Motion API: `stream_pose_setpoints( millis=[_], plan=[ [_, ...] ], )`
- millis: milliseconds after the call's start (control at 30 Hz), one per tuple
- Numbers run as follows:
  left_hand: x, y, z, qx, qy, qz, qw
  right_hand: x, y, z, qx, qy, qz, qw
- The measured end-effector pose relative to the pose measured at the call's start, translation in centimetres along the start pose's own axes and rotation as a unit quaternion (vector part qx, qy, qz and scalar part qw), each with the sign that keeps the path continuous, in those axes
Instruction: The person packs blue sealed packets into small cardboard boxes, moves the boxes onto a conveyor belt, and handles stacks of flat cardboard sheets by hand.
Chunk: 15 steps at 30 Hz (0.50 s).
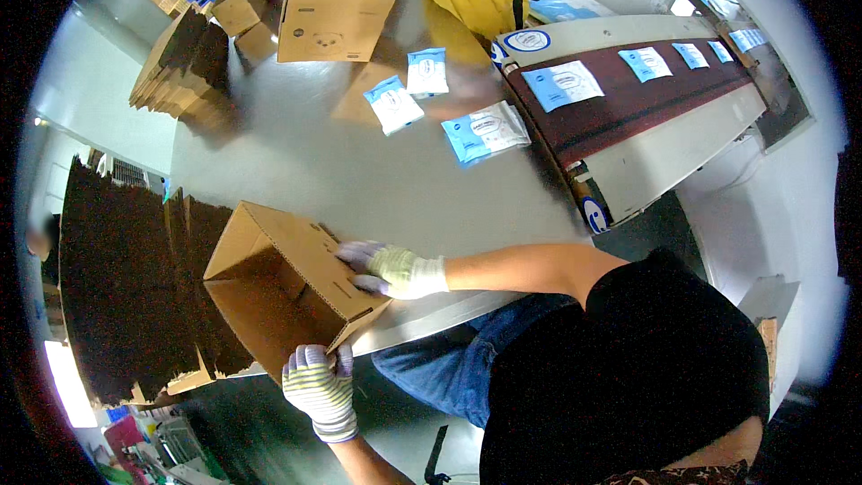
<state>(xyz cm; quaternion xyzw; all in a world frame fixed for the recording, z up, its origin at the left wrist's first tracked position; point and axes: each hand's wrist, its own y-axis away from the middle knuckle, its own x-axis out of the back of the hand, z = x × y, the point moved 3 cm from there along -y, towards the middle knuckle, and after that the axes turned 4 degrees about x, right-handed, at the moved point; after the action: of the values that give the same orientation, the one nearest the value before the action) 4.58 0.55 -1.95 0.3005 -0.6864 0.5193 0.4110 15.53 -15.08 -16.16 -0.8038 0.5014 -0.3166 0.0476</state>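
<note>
An unfolded cardboard box [346, 283] sits tilted at the near left edge of the steel table, its open side facing left and toward me. My left hand [321, 392], in a striped knit glove, is closed over the near lower edge of this box, fingers curled and thumb against the cardboard. Against the box's right-hand side lies my gloved right hand [391, 269], its fingers stretched out and slightly blurred. The inside of the box is partly in shadow, and I see nothing in it.
Blue-and-white soft packs [485, 132] lie on the table [296, 162], and several more ride on the dark conveyor belt [628, 94]. Flattened cardboard [126, 278] is stacked at left. Across the table, a person in a yellow apron [467, 0] stands by another carton [334, 25].
</note>
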Motion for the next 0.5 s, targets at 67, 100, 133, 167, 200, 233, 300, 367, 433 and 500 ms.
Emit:
stream_pose_setpoints(
  millis=[67, 100, 133, 167, 200, 233, 300, 367, 433, 500],
  plan=[
    [-0.2, 0.3, 0.4, 0.007, -0.001, 0.022, 1.0, 0.1, 2.6, 1.4, 0.026, 0.098, -0.019, 0.995],
    [-0.3, 0.5, 0.5, 0.018, -0.013, 0.041, 0.999, 0.5, 3.2, 1.0, 0.036, 0.088, -0.039, 0.995],
    [-0.3, 0.4, 0.7, 0.026, -0.024, 0.061, 0.997, 1.0, 3.5, 0.7, 0.045, 0.081, -0.056, 0.994],
    [-0.3, 0.1, 1.0, 0.049, -0.046, 0.066, 0.996, 0.7, 4.0, 0.8, 0.092, 0.125, -0.016, 0.988],
    [-0.4, 0.0, 1.3, 0.046, -0.042, 0.068, 0.996, 0.6, 4.3, 0.8, 0.089, 0.129, -0.015, 0.988],
    [-0.5, -0.1, 1.3, 0.075, -0.072, 0.064, 0.993, 0.5, 4.2, 0.6, 0.096, 0.138, -0.02, 0.986],
    [-0.9, -0.3, 1.3, 0.113, -0.114, 0.074, 0.984, 0.7, 4.1, 0.3, 0.106, 0.144, -0.022, 0.984],
    [-1.1, -0.2, 1.3, 0.121, -0.109, 0.071, 0.984, 0.7, 4.2, 0.4, 0.101, 0.151, -0.027, 0.983],
    [-0.8, -0.1, 1.5, 0.123, -0.11, 0.068, 0.984, 0.7, 4.4, 0.3, 0.085, 0.165, -0.041, 0.982],
    [-0.6, 0.0, 1.9, 0.121, -0.104, 0.08, 0.984, 0.8, 4.8, 0.5, 0.093, 0.166, -0.035, 0.981]
  ],
)
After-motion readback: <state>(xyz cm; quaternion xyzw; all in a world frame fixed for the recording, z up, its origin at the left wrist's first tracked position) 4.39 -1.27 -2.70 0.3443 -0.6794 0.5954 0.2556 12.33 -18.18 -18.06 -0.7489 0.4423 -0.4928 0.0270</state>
